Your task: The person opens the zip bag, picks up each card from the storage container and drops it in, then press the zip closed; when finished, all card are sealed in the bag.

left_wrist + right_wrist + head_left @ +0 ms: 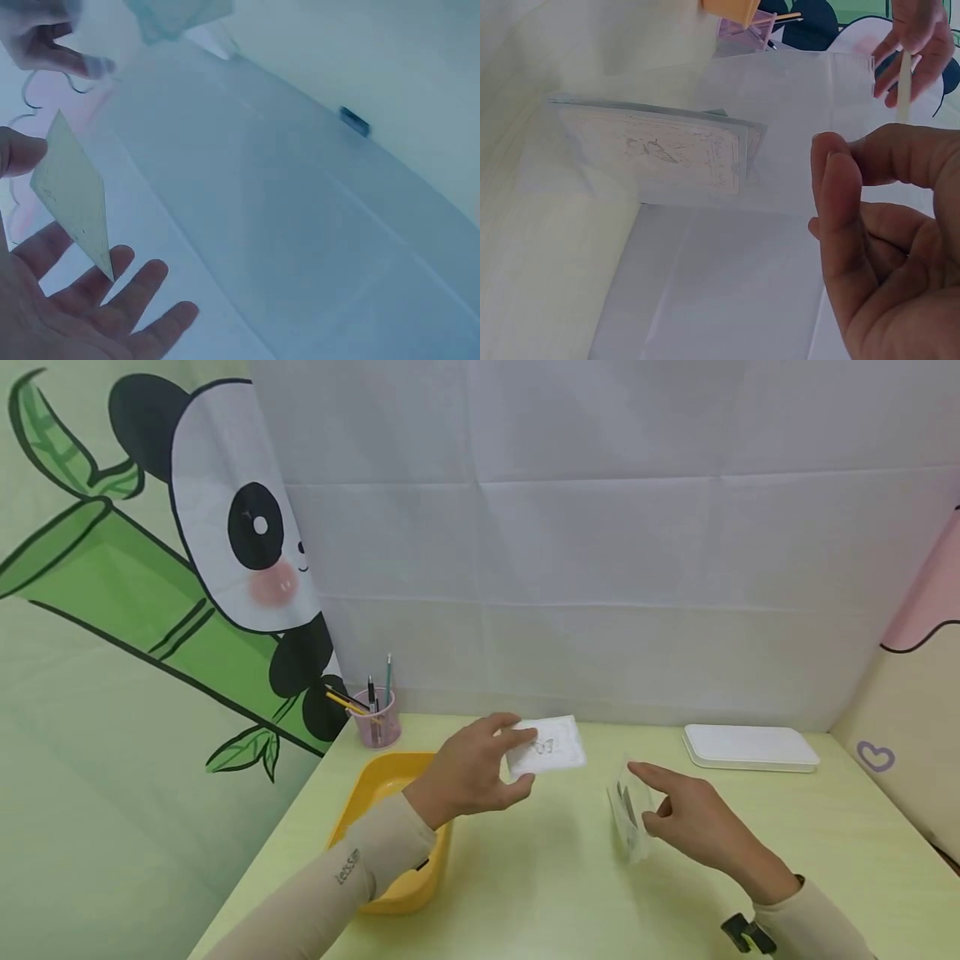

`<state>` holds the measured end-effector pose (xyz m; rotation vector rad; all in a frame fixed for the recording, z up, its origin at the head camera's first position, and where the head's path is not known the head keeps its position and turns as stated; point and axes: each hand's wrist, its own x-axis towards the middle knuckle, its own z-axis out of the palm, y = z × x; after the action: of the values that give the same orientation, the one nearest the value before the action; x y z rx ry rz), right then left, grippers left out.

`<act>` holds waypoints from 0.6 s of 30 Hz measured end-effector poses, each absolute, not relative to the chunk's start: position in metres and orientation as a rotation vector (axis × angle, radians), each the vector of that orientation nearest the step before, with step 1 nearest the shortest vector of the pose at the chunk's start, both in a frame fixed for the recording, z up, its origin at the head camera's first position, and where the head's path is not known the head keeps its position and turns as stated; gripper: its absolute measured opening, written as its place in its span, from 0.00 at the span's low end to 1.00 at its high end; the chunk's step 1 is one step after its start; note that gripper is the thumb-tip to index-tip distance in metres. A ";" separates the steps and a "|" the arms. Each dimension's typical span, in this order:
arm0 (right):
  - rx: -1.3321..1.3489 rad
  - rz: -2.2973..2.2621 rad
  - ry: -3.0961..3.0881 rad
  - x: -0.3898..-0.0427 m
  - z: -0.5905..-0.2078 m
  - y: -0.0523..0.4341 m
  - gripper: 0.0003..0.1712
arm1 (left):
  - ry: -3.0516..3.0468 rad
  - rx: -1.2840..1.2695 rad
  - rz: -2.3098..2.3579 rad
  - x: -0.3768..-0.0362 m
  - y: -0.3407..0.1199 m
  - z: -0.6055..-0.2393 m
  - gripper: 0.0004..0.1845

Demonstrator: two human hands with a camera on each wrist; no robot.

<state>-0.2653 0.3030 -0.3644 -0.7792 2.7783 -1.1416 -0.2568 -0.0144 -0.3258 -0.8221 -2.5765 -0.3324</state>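
Observation:
My left hand [468, 770] pinches a thin white card [553, 747] by its edge, above the table; a butterfly drawing is printed on it. In the left wrist view, the plain cream back of the card [73, 199] sits between thumb and fingers. To the right, my right hand [697, 818] pinches the edge of a clear plastic bag [641, 839], apart from the card. Through the film in the right wrist view, printed cards [656, 150] show inside the bag, stacked together; how many cannot be told.
Under my left forearm stands a yellow tray [347, 817], partly hidden. Behind it is a pink cup [378, 729] of pens and pencils. A flat white case [750, 747] lies at the back right of the pale table [795, 843]. A white cloth [585, 543] hangs behind.

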 end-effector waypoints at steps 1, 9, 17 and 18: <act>-0.772 -1.143 2.778 -0.263 -0.365 0.301 0.39 | -2.545 -0.872 -0.338 -0.254 -0.010 -0.324 0.26; -0.699 -1.148 2.786 -0.242 -0.365 0.287 0.41 | -2.566 -1.076 -0.256 -0.229 0.024 -0.315 0.23; -0.673 -1.130 2.796 -0.219 -0.366 0.272 0.42 | -2.703 -1.023 -0.019 -0.214 0.031 -0.322 0.16; -0.674 -1.127 2.799 -0.216 -0.366 0.270 0.42 | -2.709 -1.017 -0.007 -0.212 0.030 -0.322 0.15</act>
<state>-0.2163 0.2699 -0.3658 -0.6741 2.7990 -1.1266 -0.2119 0.0303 -0.3217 -1.0175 -2.7089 -0.0072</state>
